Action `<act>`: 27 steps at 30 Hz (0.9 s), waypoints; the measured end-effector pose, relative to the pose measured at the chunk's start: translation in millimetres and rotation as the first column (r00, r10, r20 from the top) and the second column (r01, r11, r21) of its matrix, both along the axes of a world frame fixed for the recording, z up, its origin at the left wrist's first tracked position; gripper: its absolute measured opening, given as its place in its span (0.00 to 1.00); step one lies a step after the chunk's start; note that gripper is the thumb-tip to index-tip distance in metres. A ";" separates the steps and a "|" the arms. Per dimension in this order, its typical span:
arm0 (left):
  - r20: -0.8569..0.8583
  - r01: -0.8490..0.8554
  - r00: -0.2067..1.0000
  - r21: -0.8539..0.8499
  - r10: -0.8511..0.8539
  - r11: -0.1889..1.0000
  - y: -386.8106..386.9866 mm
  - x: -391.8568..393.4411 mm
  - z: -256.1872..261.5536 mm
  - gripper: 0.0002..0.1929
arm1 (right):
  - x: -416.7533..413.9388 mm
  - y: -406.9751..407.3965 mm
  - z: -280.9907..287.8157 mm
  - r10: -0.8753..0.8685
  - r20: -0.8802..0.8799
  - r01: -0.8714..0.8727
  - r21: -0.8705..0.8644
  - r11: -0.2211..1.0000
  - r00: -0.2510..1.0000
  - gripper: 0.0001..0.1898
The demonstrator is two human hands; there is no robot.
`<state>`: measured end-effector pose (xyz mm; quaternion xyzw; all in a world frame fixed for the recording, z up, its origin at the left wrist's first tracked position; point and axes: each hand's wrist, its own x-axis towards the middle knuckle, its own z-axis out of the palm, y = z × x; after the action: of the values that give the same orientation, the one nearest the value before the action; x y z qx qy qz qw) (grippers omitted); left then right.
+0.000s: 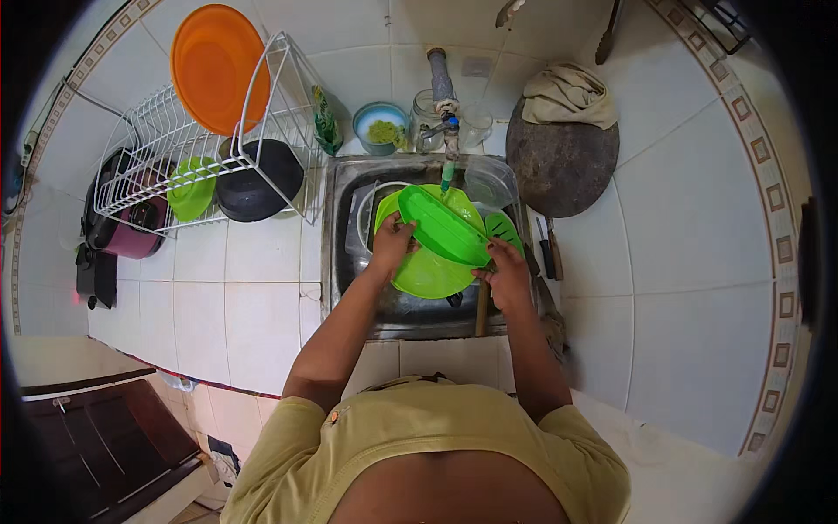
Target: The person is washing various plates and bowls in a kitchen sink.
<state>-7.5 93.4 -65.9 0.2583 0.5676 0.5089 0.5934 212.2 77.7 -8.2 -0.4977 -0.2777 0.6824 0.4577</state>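
Observation:
A green plastic tray, long and shallow, is held tilted over the sink by both hands. My left hand grips its left end, and my right hand grips the lower right end. Under it lies a lime-green plastic basin, partly hidden by the tray. The faucet with a green spout points down just behind the tray, and water appears to fall into the basin. Beside my right hand, a green slotted utensil rests in the stainless steel sink.
A white wire dish rack at left holds an orange plate, a black pot and a green bowl. Behind the sink stand a tub with a scrubber and glass jars. A dark round board and knives lie right.

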 end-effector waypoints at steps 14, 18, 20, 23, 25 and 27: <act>0.032 -0.002 0.999 -0.021 0.003 1.000 5.7 13.8 30.3 0.31 | 30.6 23.2 -15.9 0.026 -0.081 -0.029 -0.032 0.999 0.996 0.13; 0.103 -0.011 0.995 -0.033 0.015 0.999 4.8 11.2 33.2 0.35 | 39.4 25.7 -15.7 0.118 -0.114 -0.120 -0.017 0.993 0.986 0.11; 0.136 -0.016 0.990 -0.035 0.021 0.999 4.1 8.0 32.7 0.36 | 37.7 28.4 -16.4 0.127 -0.103 -0.130 -0.019 0.991 0.987 0.11; 0.203 -0.055 0.977 -0.032 0.061 0.998 2.8 3.7 34.3 0.38 | 34.9 38.5 -22.3 0.140 -0.116 -0.144 -0.029 0.989 0.983 0.11; 0.178 -0.051 0.982 -0.047 0.059 0.998 1.9 2.4 41.1 0.39 | 32.1 48.1 -32.9 0.142 -0.141 -0.148 -0.038 0.988 0.980 0.12; 0.113 -0.107 0.988 -0.014 0.108 0.994 -4.1 1.8 48.9 0.36 | 24.5 57.4 -41.8 0.120 -0.202 -0.132 -0.044 0.990 0.972 0.11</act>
<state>-5.7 89.3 -17.0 0.1956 0.5480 0.5515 0.5977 236.7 135.1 -50.0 -0.4212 -0.2422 0.7640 0.4246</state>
